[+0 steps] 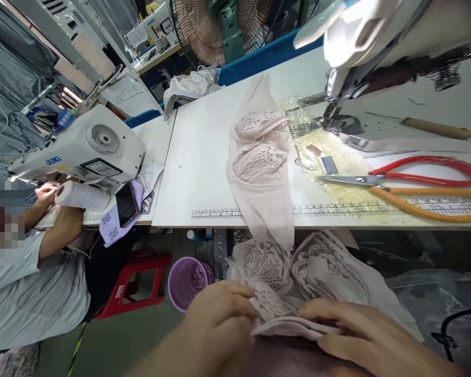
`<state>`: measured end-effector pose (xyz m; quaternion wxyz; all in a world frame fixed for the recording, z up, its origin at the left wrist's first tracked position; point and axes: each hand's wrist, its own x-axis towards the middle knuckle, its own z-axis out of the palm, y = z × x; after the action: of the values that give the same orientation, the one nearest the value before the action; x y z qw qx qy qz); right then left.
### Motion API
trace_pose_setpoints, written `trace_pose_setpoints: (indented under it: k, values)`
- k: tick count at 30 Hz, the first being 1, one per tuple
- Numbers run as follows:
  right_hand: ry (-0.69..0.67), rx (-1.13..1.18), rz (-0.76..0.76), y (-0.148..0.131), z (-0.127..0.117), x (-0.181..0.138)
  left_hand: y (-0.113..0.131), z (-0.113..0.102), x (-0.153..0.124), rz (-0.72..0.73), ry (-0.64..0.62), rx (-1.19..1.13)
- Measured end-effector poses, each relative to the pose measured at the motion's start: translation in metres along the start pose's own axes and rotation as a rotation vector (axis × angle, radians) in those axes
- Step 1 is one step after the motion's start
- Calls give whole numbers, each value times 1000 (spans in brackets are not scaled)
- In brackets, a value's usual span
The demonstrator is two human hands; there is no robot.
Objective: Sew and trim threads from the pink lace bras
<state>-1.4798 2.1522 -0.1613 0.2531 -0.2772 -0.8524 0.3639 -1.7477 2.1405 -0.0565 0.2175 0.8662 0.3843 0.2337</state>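
Low in the view, my left hand (220,317) is closed in a pinch on the edge of a pale pink lace garment piece (298,277) lying in my lap. My right hand (361,335) lies on the same lace with its fingers pressed flat and together over the folded edge. Another lace bra piece (259,157) lies on the white table (196,167) and hangs over its front edge toward my lap. A sewing machine head (369,47) stands at the upper right, with its presser foot (329,123) just right of that piece.
Red-handled and orange-handled scissors (416,183) lie on the table's right side. A printed ruler (337,209) runs along the front edge. A co-worker (27,272) sits at a Juki machine (86,146) on the left. A purple basket (188,280) and red stool (137,283) stand on the floor.
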Motion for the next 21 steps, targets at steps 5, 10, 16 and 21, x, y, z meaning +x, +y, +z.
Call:
trace_pose_setpoints:
  k: [5,10,16,21]
  values:
    - [-26,-52,32,2,3,11,7,-6,11,-108,-52,-154]
    - [37,-23,45,-3,8,28,8,-1,6,-177,-31,-167]
    - [60,170,58,-7,4,35,1,0,-16,-256,-30,-181]
    - [72,230,120,-8,3,32,-7,2,-22,-235,35,-218]
